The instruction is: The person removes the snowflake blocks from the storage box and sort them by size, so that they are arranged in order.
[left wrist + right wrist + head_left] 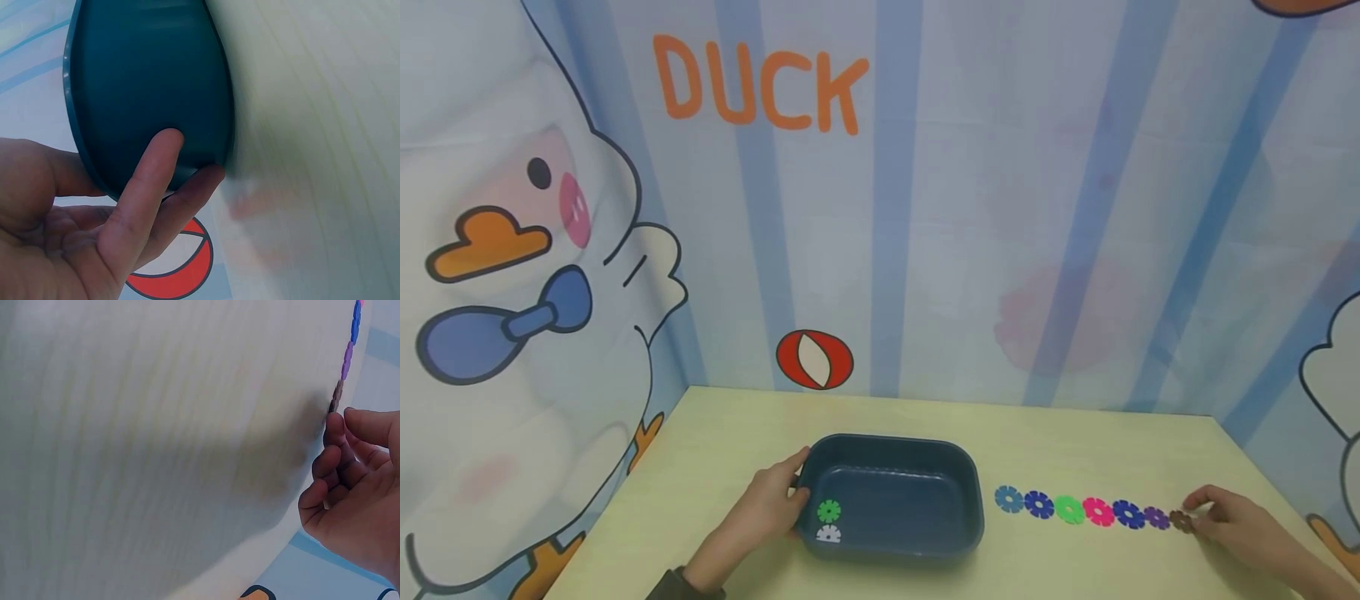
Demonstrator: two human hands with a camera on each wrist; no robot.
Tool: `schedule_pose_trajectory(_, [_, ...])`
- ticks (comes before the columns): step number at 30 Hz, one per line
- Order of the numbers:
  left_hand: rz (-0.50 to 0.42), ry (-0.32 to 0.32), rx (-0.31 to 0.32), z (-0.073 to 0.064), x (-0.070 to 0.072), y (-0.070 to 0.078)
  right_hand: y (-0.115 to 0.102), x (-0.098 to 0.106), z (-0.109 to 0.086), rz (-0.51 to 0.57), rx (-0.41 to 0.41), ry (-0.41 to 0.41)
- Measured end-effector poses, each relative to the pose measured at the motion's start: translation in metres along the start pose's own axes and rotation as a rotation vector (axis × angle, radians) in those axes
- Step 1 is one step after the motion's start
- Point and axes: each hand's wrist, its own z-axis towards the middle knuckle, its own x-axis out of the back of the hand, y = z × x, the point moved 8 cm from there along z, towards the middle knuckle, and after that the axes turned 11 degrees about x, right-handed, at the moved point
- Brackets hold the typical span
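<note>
My left hand [767,500] grips the left end of a dark blue plastic basin [895,542]. In the left wrist view the fingers [147,194] lie against the basin's outer wall [150,81], with the thumb towards its rim. Inside, at the left, are a green snowflake disc [829,511] and a white snowflake disc [828,533]. My right hand [1243,525] pinches a brown snowflake disc [1181,522] at the right end of a row. Its fingertips partly cover that disc. The right wrist view shows the brown disc [335,397] edge-on at the fingertips.
From the basin rightward, the row has a light blue disc [1009,499], a blue one, a green disc [1070,510], a pink disc [1099,512], a dark blue one and a purple disc [1157,517]. They lie on a pale yellow table [737,417] before a duck-print curtain [955,208].
</note>
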Motion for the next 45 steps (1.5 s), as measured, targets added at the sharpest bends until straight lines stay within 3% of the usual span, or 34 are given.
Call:
schedule_pose_trajectory(4, [-0.001,0.005,-0.002,-0.001,0.001,0.0,-0.008,0.005,0.002,-0.028,-0.004,0.019])
schedule_pose_trajectory(8, [0.0,0.006,-0.005,-0.002,0.002,0.0,-0.03,0.01,0.007,-0.013,0.039,0.051])
schedule_pose_trajectory(15, [0.003,0.007,-0.013,-0.002,0.001,0.002,-0.083,0.009,0.01,0.061,0.186,0.093])
schedule_pose_trajectory(21, [0.006,0.007,-0.011,-0.001,0.001,0.002,-0.123,-0.001,0.016,0.168,0.383,0.075])
schedule_pose_trajectory(24, [0.003,0.006,-0.011,-0.001,0.001,0.001,-0.142,-0.007,0.022,0.206,0.437,0.057])
schedule_pose_trajectory(33, [0.0,0.005,-0.004,-0.002,0.002,0.002,-0.199,-0.029,0.045,0.272,0.479,-0.021])
schedule_pose_trajectory(45, [-0.01,0.004,-0.041,-0.001,0.0,0.002,-0.26,-0.054,0.065,0.237,0.578,-0.051])
